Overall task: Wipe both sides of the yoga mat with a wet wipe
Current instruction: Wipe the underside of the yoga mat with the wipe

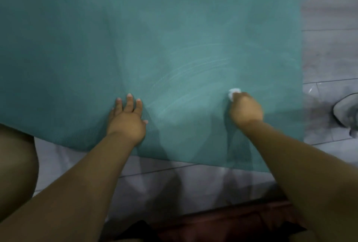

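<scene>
Mid-wipe on the face-up side. Yoga mat lies flat on the tiled floor, filling most of the view, near edge just ahead of my knees. My right hand has its fingers curled round a balled wet wipe, pressing it on the mat near the right edge. My left hand is flat, fingers straight and spread, holding nothing, pinning the mat down. Faint arc streaks sit between my hands and beyond, so I judge that patch done; the far and left areas show no streaks. Underside likely not yet wiped, can't confirm. Count: one mat, one wipe, two hands, one blurry object at right, can't identify.
</scene>
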